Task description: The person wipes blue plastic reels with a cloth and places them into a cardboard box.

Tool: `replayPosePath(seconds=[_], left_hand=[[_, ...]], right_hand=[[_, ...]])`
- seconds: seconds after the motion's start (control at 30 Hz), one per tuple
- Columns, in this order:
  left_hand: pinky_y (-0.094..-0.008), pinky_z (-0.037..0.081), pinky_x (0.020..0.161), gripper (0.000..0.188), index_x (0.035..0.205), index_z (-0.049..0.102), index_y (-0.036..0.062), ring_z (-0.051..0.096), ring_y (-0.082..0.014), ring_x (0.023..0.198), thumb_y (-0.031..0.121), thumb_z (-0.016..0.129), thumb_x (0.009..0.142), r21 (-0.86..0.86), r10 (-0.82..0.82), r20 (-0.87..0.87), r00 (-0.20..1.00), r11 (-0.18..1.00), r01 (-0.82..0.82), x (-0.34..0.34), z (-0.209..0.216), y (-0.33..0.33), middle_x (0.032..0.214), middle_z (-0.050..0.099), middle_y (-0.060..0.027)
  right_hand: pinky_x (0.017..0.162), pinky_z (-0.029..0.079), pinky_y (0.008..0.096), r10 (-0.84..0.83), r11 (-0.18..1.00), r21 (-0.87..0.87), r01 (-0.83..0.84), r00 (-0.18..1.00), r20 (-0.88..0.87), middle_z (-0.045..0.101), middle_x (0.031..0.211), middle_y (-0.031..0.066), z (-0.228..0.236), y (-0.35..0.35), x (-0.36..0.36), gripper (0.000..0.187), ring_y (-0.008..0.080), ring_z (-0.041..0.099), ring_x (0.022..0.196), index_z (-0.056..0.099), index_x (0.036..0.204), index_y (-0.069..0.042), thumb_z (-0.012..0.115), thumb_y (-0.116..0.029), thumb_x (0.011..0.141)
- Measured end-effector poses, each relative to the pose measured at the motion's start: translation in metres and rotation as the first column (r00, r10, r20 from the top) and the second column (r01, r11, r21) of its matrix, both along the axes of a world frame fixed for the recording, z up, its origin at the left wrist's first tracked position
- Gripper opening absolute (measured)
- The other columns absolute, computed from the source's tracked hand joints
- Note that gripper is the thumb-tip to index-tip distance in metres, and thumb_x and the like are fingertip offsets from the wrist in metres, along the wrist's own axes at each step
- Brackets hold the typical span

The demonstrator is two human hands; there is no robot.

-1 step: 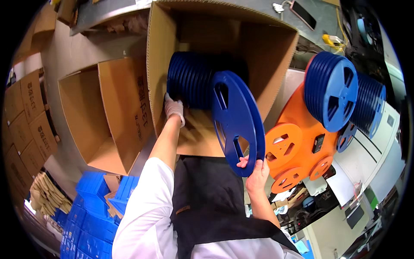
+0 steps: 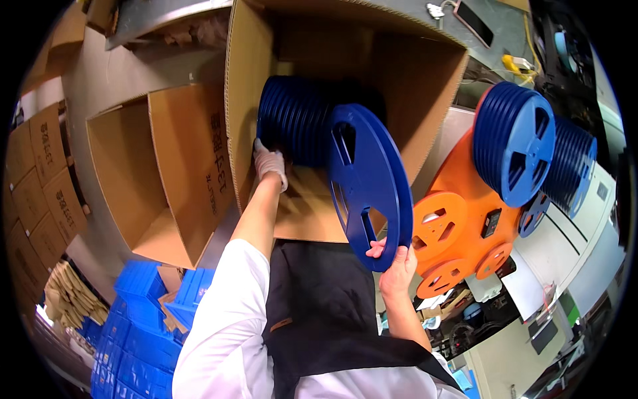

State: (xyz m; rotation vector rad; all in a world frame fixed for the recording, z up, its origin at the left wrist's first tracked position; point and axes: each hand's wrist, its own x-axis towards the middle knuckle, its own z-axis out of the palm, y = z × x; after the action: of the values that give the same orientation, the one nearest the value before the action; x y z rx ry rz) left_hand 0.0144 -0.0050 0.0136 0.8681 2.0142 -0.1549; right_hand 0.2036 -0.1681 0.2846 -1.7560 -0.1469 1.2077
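A row of blue plastic reels [image 2: 292, 120] stands on edge inside an open cardboard box [image 2: 306, 229]. My left hand [image 2: 270, 165], in a pale glove, is closed at the row's lower left end; some of its fingers are hidden behind the reels. With bare fingers my right hand [image 2: 397, 271] grips the lower rim of a larger-looking blue reel [image 2: 364, 183], its thumb outside and fingertips showing through a cut-out. That reel is tilted at the box's front, right of the row. Whether it touches the row is unclear.
An orange multi-disc stand [image 2: 455, 176] on the right carries more blue reels [image 2: 528, 149]. Left of the box is another open carton [image 2: 189, 166]. Blue bins [image 2: 139, 346] are stacked at lower left. A phone [image 2: 474, 23] lies on the metal bench behind.
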Motion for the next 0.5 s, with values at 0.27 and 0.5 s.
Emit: replayPosePath(seconds=[0.27,0.5], left_hand=[[-0.0342,0.050,0.081,0.068,0.139,0.032,0.0122,0.056,-0.0271,0.104,0.000,0.061,0.079,0.148,0.394,0.055,0.918,0.906,-0.397,0.001,-0.033,0.018,0.125,0.051,-0.0149],[-0.0289,0.047,0.079,0.034,0.118,0.055,0.0046,0.059,-0.0157,0.084,0.017,0.056,0.087,0.290,-0.167,0.340,0.926,0.955,0.066,0.009,-0.047,-0.018,0.095,0.063,-0.0093]], right_hand=[[0.081,0.049,0.0416,0.063,0.979,0.191,-0.065,0.998,0.018,0.054,0.067,0.0092,-0.063,0.064,0.003,0.053,0.0222,0.059,0.063,0.050,0.094,0.001,0.033,-0.049,0.097],[0.077,0.051,0.0442,-0.142,0.968,0.155,0.197,0.941,-0.308,0.057,0.069,0.0102,-0.076,0.122,-0.026,0.047,0.0255,0.060,0.061,0.051,0.093,-0.002,0.034,-0.046,0.097]])
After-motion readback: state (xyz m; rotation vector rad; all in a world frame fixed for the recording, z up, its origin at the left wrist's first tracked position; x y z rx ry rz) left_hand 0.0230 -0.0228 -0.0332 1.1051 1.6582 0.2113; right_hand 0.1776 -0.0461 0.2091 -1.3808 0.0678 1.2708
